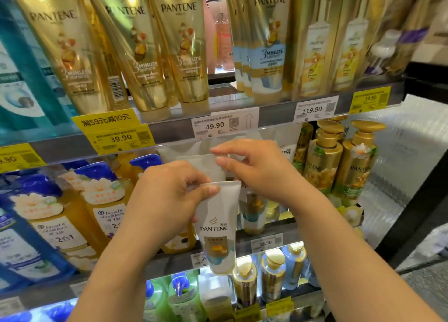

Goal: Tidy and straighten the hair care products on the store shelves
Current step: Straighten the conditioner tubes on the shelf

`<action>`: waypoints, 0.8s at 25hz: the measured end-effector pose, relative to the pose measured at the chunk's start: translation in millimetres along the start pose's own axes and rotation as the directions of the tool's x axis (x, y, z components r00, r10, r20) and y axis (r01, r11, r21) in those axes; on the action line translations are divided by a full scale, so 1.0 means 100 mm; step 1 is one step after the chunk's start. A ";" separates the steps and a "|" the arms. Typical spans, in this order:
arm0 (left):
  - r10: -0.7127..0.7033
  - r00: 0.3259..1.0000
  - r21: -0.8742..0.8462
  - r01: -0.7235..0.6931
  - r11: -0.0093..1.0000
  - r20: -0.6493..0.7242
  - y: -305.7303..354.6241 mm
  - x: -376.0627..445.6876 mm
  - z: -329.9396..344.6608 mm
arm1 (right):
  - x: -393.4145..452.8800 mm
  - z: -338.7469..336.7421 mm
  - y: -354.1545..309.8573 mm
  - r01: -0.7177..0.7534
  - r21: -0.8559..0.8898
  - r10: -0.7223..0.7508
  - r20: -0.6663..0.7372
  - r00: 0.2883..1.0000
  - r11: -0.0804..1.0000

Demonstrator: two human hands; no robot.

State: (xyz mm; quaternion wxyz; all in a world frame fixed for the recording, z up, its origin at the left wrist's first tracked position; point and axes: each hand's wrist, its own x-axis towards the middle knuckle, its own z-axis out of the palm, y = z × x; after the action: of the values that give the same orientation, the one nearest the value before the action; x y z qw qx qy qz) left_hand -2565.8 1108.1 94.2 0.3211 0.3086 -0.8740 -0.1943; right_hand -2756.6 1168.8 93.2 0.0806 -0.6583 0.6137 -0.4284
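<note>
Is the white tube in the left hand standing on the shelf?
No. The left hand holds the white tube out in front of the shelf edge.

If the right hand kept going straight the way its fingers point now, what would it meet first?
The right hand points left across the shelf front, its fingertips already on a white tube standing behind the held Pantene tube. It would likely just press further on that tube; depth is unclear.

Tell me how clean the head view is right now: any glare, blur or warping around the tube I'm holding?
Head view: glare streaks the gold Pantene tubes on the top shelf; edges bow and smear from the wide-angle lens; the white Pantene tube in the left hand reads sharply; the right hand fingertips are slightly blurred.
</note>
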 end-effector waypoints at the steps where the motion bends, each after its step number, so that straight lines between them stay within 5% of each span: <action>1: 0.010 1.000 0.001 -0.010 1.000 -0.005 0.04 0.01 0.03 | -0.10 -0.10 0.02 -0.033 0.095 0.034 -0.003 0.999 0.995; 6: 0.134 0.990 0.034 -0.133 0.991 -0.048 0.34 0.12 0.24 | -0.47 -0.46 0.19 -0.155 0.194 0.107 0.236 0.966 0.969; 12: 0.156 0.987 -0.021 -0.157 0.987 -0.040 0.66 0.29 0.61 | -0.70 -0.80 0.47 -0.249 0.240 0.250 0.026 0.968 0.938; 15: 0.171 0.977 0.198 -0.143 0.970 -0.130 0.63 0.37 0.65 | -0.75 -1.07 0.64 -0.273 0.257 0.301 -0.074 0.951 0.927; 20: 0.008 0.997 0.404 0.023 0.915 -0.074 0.61 0.48 0.80 | -0.66 -1.22 0.86 -0.241 0.285 0.307 -0.217 0.927 0.928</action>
State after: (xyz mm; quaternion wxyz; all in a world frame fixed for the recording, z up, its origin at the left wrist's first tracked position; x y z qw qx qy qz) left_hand -2674.2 1131.9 90.7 0.2821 0.3786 -0.8815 0.0009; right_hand -2893.3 1258.0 83.9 0.1431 -0.4884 0.6458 -0.5692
